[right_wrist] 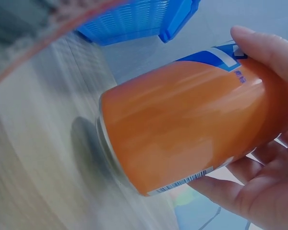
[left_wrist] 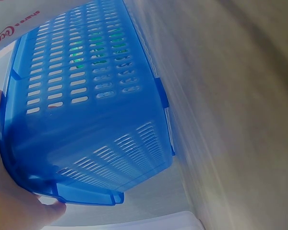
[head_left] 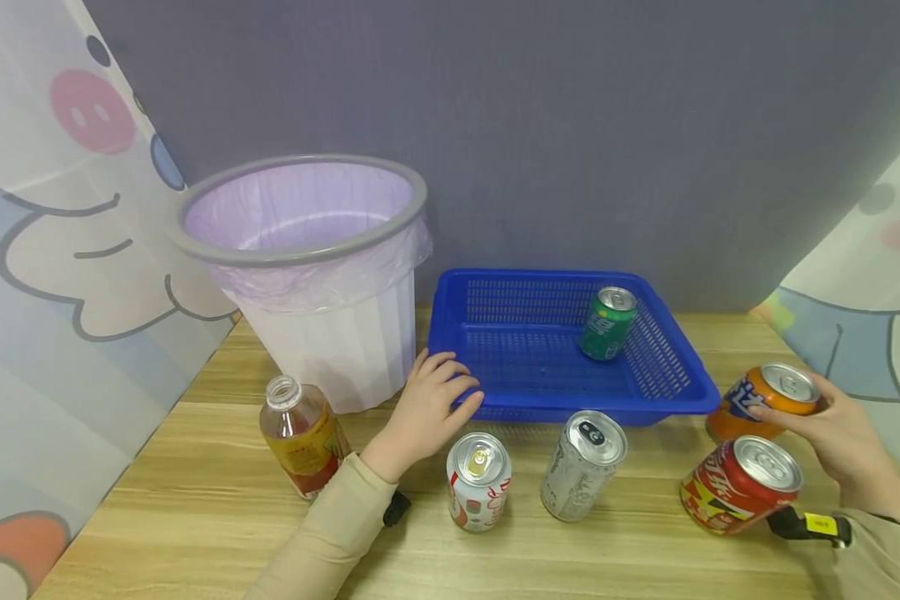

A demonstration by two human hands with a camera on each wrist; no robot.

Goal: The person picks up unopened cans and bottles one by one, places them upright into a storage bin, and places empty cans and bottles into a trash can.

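My left hand (head_left: 431, 408) holds the front left corner of a blue plastic basket (head_left: 570, 407), its fingers spread over the rim. The rim (left_wrist: 5, 124) and slotted side fill much of the left wrist view. A green can (head_left: 607, 325) stands inside the basket, near its right end. At the far right, my right hand (head_left: 843, 433) grips an orange soda can (head_left: 768, 400) near its top, thumb on the near side. The right wrist view shows that can's bottom edge close over the table, a shadow beside it. A red can (head_left: 741, 485) stands just in front of it.
A white bin (head_left: 345, 342) with a purple liner stands left of the basket. In front of it is an uncapped plastic bottle (head_left: 303, 442). A white Coca-Cola can (head_left: 478, 483) and a silver-grey can (head_left: 581, 467) stand before the basket. A grey panel (head_left: 540, 142) rises behind.
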